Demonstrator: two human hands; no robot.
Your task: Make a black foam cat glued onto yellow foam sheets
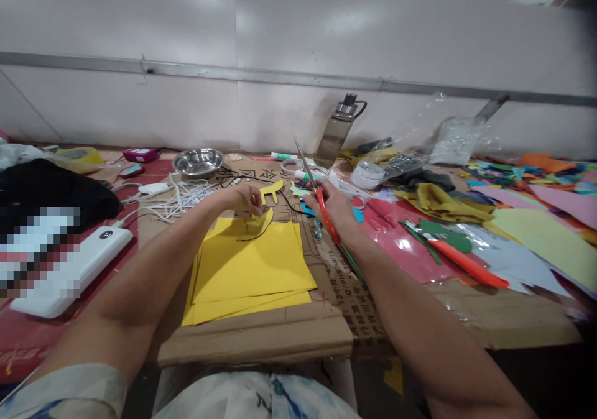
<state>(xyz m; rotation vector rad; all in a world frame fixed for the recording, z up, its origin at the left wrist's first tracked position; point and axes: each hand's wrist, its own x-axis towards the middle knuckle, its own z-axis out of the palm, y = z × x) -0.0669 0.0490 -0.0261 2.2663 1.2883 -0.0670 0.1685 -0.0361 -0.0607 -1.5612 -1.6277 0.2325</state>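
My left hand (245,200) is closed, its fingertips pinching a curved yellow paper cutout (256,227) just over a stack of yellow paper sheets (252,276). Dark pencil or pen lines run along the cutout's lower edge. Just beyond those fingers lies another small yellow paper piece (272,191) with short prongs. My right hand (338,206) grips red-handled scissors (321,202), blades pointing up and away from me. The blades look nearly closed. Blue paper scraps (358,214) lie beside the right hand.
Cardboard (256,344) lies beneath the sheets. Behind are a metal bowl (198,161), a water bottle (336,132) and glue sticks (283,156). A white power bank (74,273) with cables sits left. To the right lie an orange-handled utility knife (466,262) and coloured paper (550,239).
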